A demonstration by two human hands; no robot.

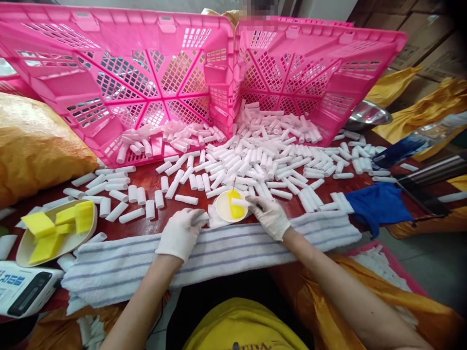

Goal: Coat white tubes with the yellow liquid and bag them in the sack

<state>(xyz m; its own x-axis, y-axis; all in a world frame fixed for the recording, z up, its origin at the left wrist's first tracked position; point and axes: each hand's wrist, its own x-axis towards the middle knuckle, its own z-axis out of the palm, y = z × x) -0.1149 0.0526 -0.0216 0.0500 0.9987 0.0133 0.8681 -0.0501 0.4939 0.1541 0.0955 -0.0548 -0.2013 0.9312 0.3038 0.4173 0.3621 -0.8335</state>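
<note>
White-gloved R hand (269,218) pinches a short white tube (239,202) btw thumb & fingers, its far end over the yellow sponge (237,212) in a small round dish (220,206); can't tell if they touch. L hand (180,234), gloved too, is just beside the dish, fingers curled in & pressed together; can't tell what they grip. Folded white tissue (214,221) sits partly under the dish, w/ a striped towel (237,245) along the near edge of the dark red table (170,208). Behind: big tube pile (251,160), spreading out of 2 pink baskets (120,14) tipped on their sides, openings facing the hands. Far L: oval bowl (27,256) w/ yellow sponge blocks (40,224). R side: blue cloth (379,204) near more tubes.
</note>
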